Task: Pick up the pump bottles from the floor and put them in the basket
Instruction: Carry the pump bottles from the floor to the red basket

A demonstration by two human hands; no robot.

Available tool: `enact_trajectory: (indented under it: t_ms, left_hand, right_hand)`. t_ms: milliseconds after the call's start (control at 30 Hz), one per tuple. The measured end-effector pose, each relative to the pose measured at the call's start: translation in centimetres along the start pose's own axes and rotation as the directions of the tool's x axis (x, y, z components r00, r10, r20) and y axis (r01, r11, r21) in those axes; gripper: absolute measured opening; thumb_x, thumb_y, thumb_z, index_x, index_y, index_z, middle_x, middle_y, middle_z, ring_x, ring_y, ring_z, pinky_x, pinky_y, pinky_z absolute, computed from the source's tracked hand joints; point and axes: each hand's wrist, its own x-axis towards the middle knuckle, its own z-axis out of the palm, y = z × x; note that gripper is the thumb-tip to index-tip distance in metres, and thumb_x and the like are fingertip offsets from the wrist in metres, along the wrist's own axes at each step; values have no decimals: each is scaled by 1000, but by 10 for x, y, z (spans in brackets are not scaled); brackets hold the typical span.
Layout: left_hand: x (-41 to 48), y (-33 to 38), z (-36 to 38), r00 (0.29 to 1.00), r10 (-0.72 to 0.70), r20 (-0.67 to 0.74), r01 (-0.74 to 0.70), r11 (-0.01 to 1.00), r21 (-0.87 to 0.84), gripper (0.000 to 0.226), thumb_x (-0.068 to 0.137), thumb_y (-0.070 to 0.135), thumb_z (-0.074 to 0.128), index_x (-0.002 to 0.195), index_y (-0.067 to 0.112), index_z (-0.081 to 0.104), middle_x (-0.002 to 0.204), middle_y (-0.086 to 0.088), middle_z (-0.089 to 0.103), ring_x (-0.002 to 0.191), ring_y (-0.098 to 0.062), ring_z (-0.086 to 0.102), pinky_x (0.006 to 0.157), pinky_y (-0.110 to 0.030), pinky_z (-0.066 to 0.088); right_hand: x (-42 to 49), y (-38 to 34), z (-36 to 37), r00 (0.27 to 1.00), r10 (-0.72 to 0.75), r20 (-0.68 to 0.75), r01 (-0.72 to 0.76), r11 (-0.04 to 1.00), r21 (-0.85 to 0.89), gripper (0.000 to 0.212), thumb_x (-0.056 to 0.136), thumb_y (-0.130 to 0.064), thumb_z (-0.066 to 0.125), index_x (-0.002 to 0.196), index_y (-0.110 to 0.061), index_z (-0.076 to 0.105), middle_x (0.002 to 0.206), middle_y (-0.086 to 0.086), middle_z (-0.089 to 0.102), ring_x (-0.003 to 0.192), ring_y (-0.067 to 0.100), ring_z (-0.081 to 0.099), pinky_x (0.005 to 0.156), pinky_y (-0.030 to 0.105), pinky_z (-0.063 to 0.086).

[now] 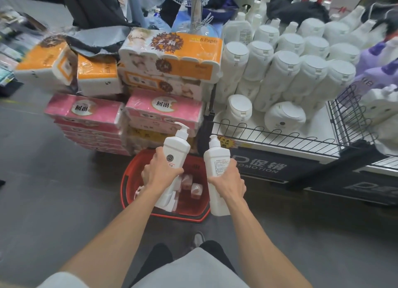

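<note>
Two white pump bottles are held above a red basket (pixel 129 180) that stands on the dark floor. My left hand (pixel 160 170) grips the left pump bottle (pixel 175 146) around its middle, directly over the basket's opening, pump head pointing away. My right hand (pixel 228 180) grips the right pump bottle (pixel 215 158) by its middle, over the basket's right rim. Both bottles are upright, tilted slightly forward. Small pink-and-white packets (pixel 195 188) lie inside the basket.
Stacked tissue packs (pixel 163 113) in pink and orange stand just behind the basket. A wire-edged display shelf (pixel 280 137) full of white bottles lying on their sides sits to the right. My shoe (pixel 197 240) is on the floor near the basket.
</note>
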Motion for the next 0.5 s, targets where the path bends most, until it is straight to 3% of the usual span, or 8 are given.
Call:
enact_trajectory:
  t_ms: [500]
  left_hand:
    - [36, -50, -3, 977, 177, 115, -180, 984, 14, 78, 69, 50, 78, 129, 22, 37, 117, -3, 61, 97, -36, 62, 76, -39, 46]
  right_hand:
    - [-36, -26, 55, 973, 189, -131, -182, 981, 64, 76, 70, -43, 78, 127, -24, 32, 109, -1, 53, 95, 26, 59, 77, 36, 42]
